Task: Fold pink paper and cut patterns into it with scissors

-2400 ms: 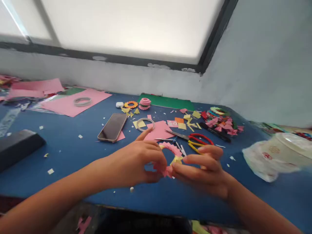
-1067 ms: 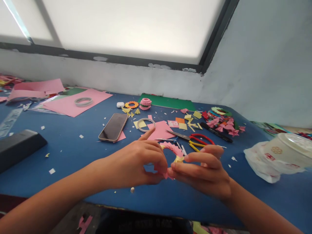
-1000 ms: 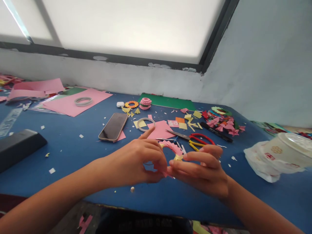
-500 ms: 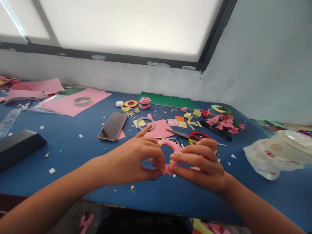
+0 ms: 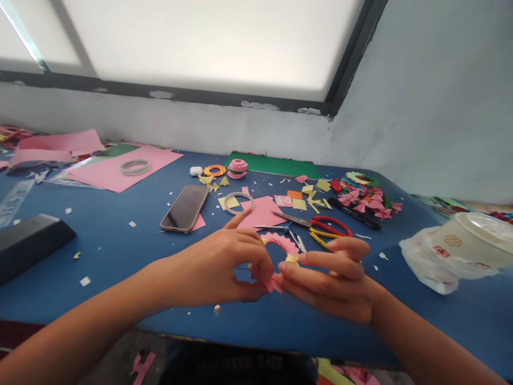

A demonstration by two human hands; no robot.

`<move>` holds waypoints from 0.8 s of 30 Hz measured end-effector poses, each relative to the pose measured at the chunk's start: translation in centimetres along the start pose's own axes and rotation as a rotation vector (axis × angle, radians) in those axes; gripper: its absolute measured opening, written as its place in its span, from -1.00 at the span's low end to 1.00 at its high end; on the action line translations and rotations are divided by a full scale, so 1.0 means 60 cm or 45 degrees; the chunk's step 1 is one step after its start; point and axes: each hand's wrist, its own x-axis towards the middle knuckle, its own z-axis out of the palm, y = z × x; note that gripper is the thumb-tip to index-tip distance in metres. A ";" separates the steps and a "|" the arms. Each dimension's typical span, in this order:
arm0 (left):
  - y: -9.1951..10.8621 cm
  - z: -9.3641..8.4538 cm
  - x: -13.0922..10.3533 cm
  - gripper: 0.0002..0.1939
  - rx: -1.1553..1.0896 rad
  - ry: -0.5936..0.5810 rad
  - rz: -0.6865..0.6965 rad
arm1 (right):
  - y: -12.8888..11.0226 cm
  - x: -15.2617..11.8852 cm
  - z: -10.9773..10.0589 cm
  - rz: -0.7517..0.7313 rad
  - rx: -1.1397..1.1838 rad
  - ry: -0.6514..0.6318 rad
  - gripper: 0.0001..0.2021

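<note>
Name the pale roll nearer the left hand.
The roll just beyond the left hand, overlapping a yellow square; the other roll lies farther off, on a large pink sheet.

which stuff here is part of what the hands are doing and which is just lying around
In the work, or likely so:
pink-and-yellow paper ring, between left hand and right hand
scissors
pile of folded paper pieces

Apparently just lying about:
phone
small white case
bagged cup
</note>
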 end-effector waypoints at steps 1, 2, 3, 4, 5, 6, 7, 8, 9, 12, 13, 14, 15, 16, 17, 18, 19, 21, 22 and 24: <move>0.000 -0.001 0.000 -0.97 -0.002 0.000 0.001 | -0.002 -0.001 0.002 0.057 0.048 -0.006 -0.84; 0.000 -0.002 0.000 -0.97 -0.002 0.002 -0.003 | -0.004 -0.003 0.004 0.123 0.098 -0.018 -0.83; 0.000 -0.002 0.000 -0.97 -0.003 0.005 -0.005 | -0.007 -0.005 0.007 0.186 0.149 -0.036 -0.83; 0.000 -0.003 -0.001 -0.97 -0.004 0.009 -0.008 | -0.010 -0.007 0.010 0.243 0.196 -0.051 -0.83; 0.000 -0.003 -0.001 -0.96 -0.006 0.012 -0.010 | -0.013 -0.010 0.012 0.292 0.236 -0.057 -0.84; 0.000 -0.003 -0.001 -0.96 -0.009 0.014 -0.008 | -0.015 -0.013 0.015 0.332 0.265 -0.053 -0.84; 0.000 -0.003 -0.002 -0.96 -0.012 0.018 -0.005 | -0.018 -0.016 0.017 0.360 0.280 -0.047 -0.84; -0.001 -0.003 -0.002 -0.96 -0.014 0.019 0.000 | -0.019 -0.017 0.019 0.383 0.282 -0.040 -0.84; -0.001 -0.003 -0.002 -0.95 -0.014 0.024 0.005 | -0.020 -0.019 0.021 0.396 0.277 -0.036 -0.83; -0.002 -0.001 -0.002 -0.95 -0.013 0.042 0.007 | -0.020 -0.019 0.023 0.405 0.261 -0.024 -0.83; -0.002 -0.001 -0.002 -0.95 -0.013 0.050 0.005 | -0.018 -0.018 0.024 0.398 0.260 -0.017 -0.83; -0.003 -0.001 -0.002 -0.95 -0.014 0.057 0.006 | -0.017 -0.017 0.024 0.388 0.261 -0.013 -0.82; -0.003 0.000 -0.002 -0.96 -0.015 0.065 0.009 | -0.015 -0.016 0.024 0.370 0.263 -0.008 -0.82; -0.004 0.000 -0.001 -0.95 -0.014 0.072 0.012 | -0.013 -0.016 0.023 0.350 0.261 -0.005 -0.82; -0.004 0.000 -0.001 -0.95 -0.011 0.081 0.015 | -0.012 -0.015 0.023 0.329 0.256 -0.011 -0.82; -0.005 0.000 -0.001 -0.94 -0.007 0.088 0.015 | -0.011 -0.014 0.022 0.311 0.241 -0.017 -0.81; -0.005 0.000 0.000 -0.94 0.001 0.093 0.016 | -0.010 -0.013 0.021 0.300 0.219 -0.030 -0.81; -0.004 0.000 0.000 -0.94 0.023 0.108 0.020 | -0.010 -0.012 0.021 0.297 0.166 -0.032 -0.81; -0.003 -0.001 0.000 -0.94 0.040 0.117 0.028 | -0.010 -0.012 0.021 0.308 0.151 -0.013 -0.82; 0.000 -0.002 -0.001 -0.94 0.088 0.145 0.059 | -0.011 -0.012 0.021 0.353 0.162 0.060 -0.86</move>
